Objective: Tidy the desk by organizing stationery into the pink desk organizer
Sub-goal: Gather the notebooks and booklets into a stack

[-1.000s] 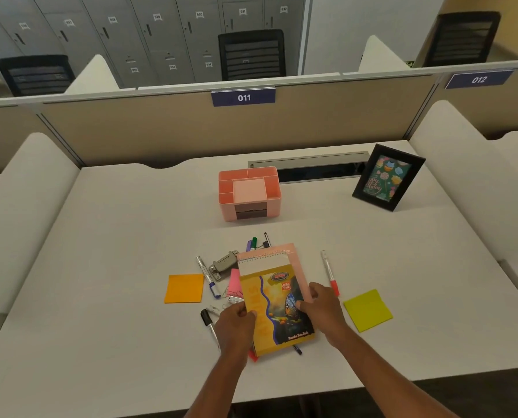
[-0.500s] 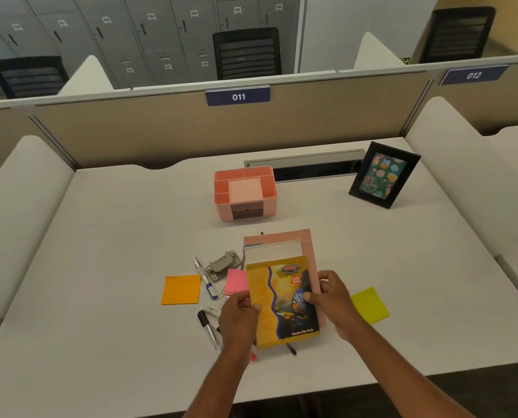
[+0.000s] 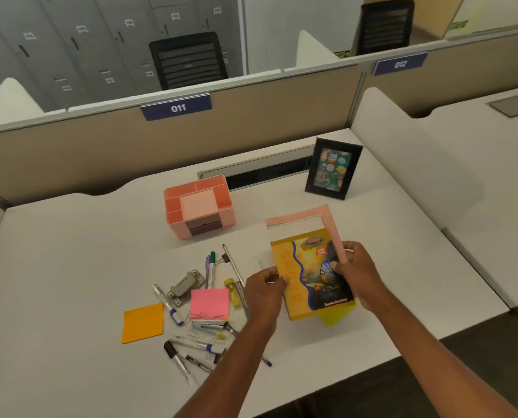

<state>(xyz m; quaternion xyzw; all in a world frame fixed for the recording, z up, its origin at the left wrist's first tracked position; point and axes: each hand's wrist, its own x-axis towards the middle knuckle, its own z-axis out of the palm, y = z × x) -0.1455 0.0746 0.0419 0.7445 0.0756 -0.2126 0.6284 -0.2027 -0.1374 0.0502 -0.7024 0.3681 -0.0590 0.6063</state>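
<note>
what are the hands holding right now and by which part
A stack of notebooks, yellow one on top. The left hand pinches its left edge, the right hand its right edge.

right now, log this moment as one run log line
left hand: grips left edge of notebook stack | right hand: grips its right edge | pink desk organizer: untouched | pens: loose on desk

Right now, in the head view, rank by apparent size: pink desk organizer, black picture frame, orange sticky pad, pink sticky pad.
1. pink desk organizer
2. black picture frame, slightly smaller
3. orange sticky pad and pink sticky pad: near alike; orange looks marginally bigger but lies nearer the camera, so unranked.
</note>
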